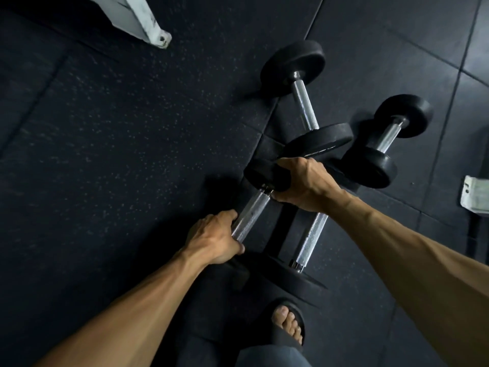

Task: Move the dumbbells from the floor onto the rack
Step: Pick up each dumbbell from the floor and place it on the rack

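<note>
Several black dumbbells with chrome handles lie on the dark rubber floor. My left hand (pixel 214 237) is wrapped around the handle of the nearest dumbbell (pixel 252 214). On that same dumbbell, my right hand (pixel 304 184) clasps the far black head. Just right of it lies a second dumbbell (pixel 311 241), partly under my right wrist. Farther off rest a long dumbbell (pixel 304 102) and a short dumbbell (pixel 385 141). No rack shelf is visible.
A white metal leg (pixel 148 25) stands at the top left, and a white bracket (pixel 473 194) sits at the right edge. My foot in a black sandal (pixel 288 324) is right below the dumbbells. Open floor mat (pixel 105 154) spreads to the left.
</note>
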